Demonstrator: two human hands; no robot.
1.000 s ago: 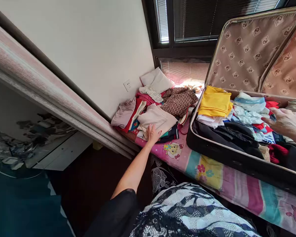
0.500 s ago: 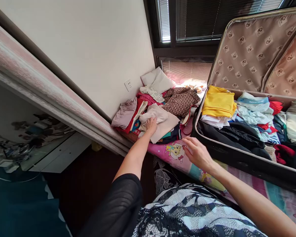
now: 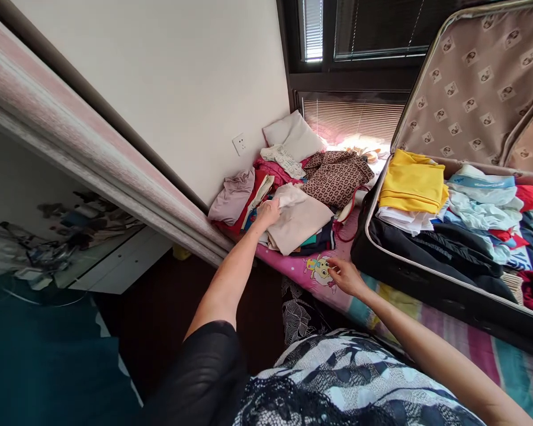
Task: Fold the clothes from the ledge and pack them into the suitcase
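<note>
Cloth (image 3: 306,218), pale beige, lies at the centre of the frame, its upper left edge pinched in the left hand (image 3: 269,212). The right hand (image 3: 347,277), fingers curled with a narrow gap to the thumb, is over the pink cover (image 3: 289,265), lower down; at right, clothes (image 3: 476,204) fill an open suitcase (image 3: 408,272).

This seems to be a room in a home, as the curtain (image 3: 93,139), window blinds (image 3: 355,118), cushion (image 3: 298,139) and clothes (image 3: 302,219) on a cartoon-printed cover (image 3: 479,343) show.
</note>
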